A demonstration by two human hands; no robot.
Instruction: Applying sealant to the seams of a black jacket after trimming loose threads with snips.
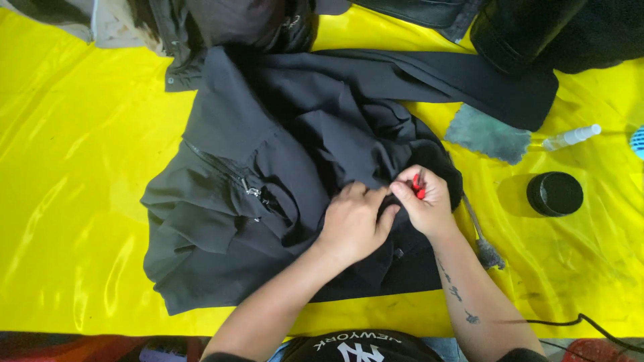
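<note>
A black jacket point(268, 167) with a zipper lies spread on the yellow sheet point(80, 167). My left hand point(354, 222) presses down on a fold of its fabric near the middle, fingers curled into the cloth. My right hand point(424, 200) sits right beside it, touching it, and pinches a small red tool point(417, 186) between thumb and fingers against the fabric. Most of the tool is hidden inside the hand.
A grey-green cloth point(488, 134) lies right of the jacket, with a small clear spray bottle point(571, 137) and a round black lidded tin point(555, 194) further right. Dark clothes are piled along the far edge. A black cable point(590, 325) runs at the bottom right.
</note>
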